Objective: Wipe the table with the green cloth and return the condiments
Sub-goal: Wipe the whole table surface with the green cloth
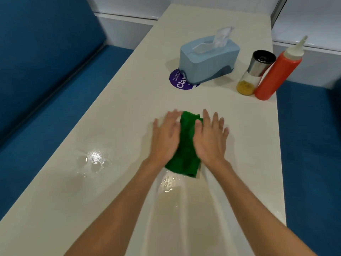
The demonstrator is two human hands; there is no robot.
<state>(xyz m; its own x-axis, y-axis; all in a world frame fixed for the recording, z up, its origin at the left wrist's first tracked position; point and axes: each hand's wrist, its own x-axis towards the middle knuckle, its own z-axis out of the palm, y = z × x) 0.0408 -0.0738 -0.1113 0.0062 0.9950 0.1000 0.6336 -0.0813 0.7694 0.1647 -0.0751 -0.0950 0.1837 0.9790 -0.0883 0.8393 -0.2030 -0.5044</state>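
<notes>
The green cloth point(186, 145) lies flat on the cream table point(129, 111) near its middle. My left hand point(166, 135) presses on its left side with fingers spread, and my right hand point(210, 137) presses on its right side the same way. Both palms lie flat on the cloth without gripping it. A red squeeze bottle point(275, 74) with a white nozzle stands at the far right edge. Beside it on the left stands a steel-topped shaker point(252, 74) holding yellow grains.
A blue tissue box point(208, 61) sits on a purple round sticker point(180, 81) behind the cloth. Puddles of water point(94, 159) glisten on the table to the left and just below the cloth. Blue padded benches point(46, 89) flank both long sides.
</notes>
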